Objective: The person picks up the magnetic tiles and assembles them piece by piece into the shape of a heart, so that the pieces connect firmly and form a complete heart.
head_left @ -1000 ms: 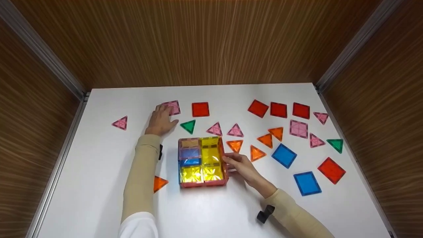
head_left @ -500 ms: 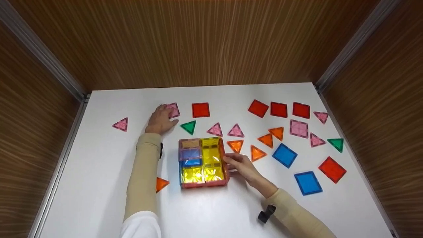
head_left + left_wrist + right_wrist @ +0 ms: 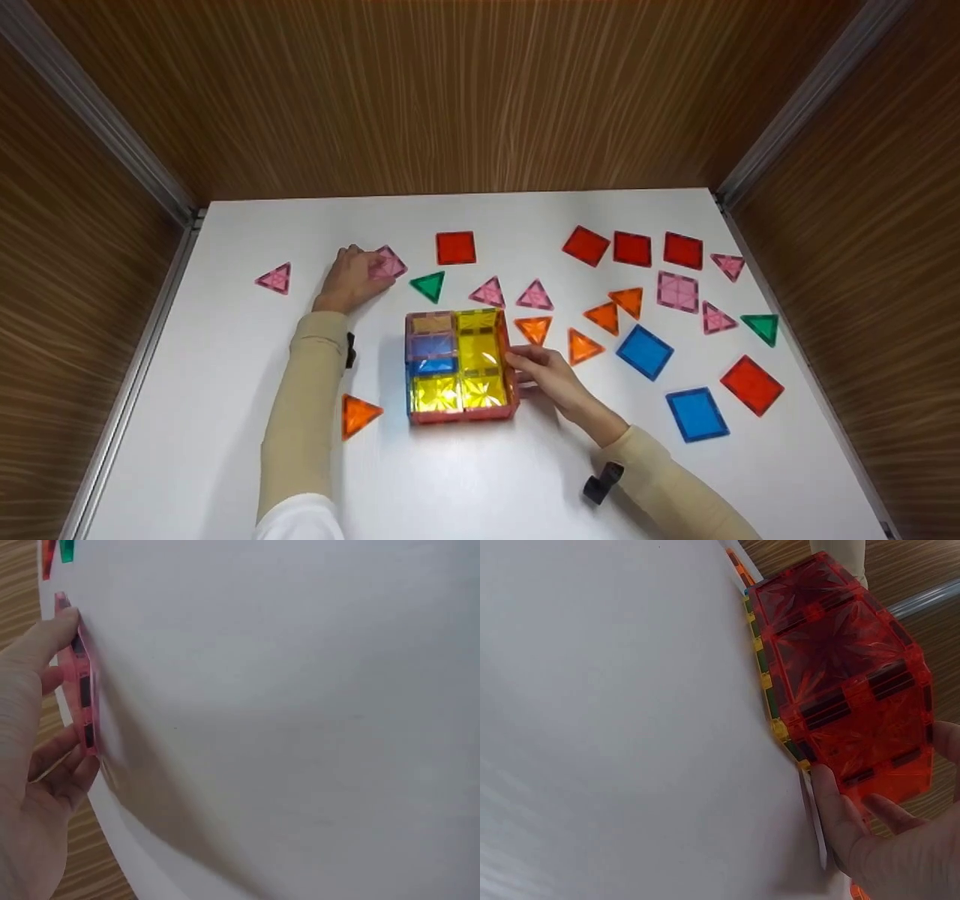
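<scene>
My left hand [image 3: 352, 277] pinches a pink square magnetic tile [image 3: 389, 264] at the back left. In the left wrist view this tile [image 3: 81, 682] is seen edge-on and tilted off the white table, thumb on one face and fingers behind. Before me stands an open-topped box of magnetic tiles [image 3: 480, 352], with yellow, blue and pink squares and red walls on the right and front. My right hand [image 3: 553, 381] holds the box at its right wall; in the right wrist view fingers [image 3: 836, 817] lie against the red wall [image 3: 840, 645], low by the table.
A green triangle [image 3: 428, 286] and a red square [image 3: 456, 247] lie right of the left hand, a pink triangle [image 3: 274, 278] to its left. An orange triangle [image 3: 360, 416] lies left of the box. Several loose tiles spread over the right side. Wooden panels [image 3: 465, 97] enclose the table.
The left hand has gone from lying over the pink square to pinching it, turning it and drawing it slightly towards me. The right hand and the box stay put.
</scene>
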Demonstrator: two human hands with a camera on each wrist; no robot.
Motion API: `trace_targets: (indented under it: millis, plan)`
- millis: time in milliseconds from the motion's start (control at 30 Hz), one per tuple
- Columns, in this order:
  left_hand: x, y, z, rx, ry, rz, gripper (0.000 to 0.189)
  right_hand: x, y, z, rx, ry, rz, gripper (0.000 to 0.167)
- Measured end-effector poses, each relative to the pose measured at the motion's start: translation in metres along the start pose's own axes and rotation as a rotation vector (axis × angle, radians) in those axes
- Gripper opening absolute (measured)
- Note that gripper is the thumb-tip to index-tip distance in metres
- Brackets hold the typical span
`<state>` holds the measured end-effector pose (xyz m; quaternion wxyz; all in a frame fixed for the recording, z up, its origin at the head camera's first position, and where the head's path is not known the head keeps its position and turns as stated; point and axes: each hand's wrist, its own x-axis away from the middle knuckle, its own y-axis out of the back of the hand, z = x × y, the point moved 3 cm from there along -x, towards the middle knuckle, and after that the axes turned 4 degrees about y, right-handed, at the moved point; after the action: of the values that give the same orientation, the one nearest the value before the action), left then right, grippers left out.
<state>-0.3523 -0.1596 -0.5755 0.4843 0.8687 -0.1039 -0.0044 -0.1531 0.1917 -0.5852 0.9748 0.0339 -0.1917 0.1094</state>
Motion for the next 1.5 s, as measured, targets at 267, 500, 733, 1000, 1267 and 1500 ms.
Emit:
trace_targets:
  millis: [267, 500, 733, 1000, 1267, 1500]
  plan:
    - [0.033, 0.008, -0.02, 0.08, -0.06, 0.015, 0.059, 0.0, 0.002, 0.0, 0.004, -0.007, -0.007, 0.065]
    - [0.073, 0.021, -0.051, 0.103, -0.205, -0.017, 0.055, -0.001, 0.002, 0.0, -0.009, -0.01, -0.006, 0.065]
    - [0.123, 0.023, -0.08, 0.126, -0.383, -0.05, 0.052, 0.0, 0.003, -0.001, 0.003, 0.001, -0.01, 0.065]
    - [0.181, -0.001, -0.102, 0.051, -0.575, -0.028, 0.051, 0.002, 0.001, 0.0, -0.006, 0.008, -0.011, 0.065]
    - [0.203, -0.018, -0.103, -0.109, -0.587, -0.025, 0.049, 0.001, 0.001, 0.0, -0.012, 0.006, -0.008, 0.067]
    - [0.206, -0.019, -0.096, -0.133, -0.587, -0.079, 0.042, 0.001, -0.001, 0.001, -0.011, 0.013, 0.005, 0.068]
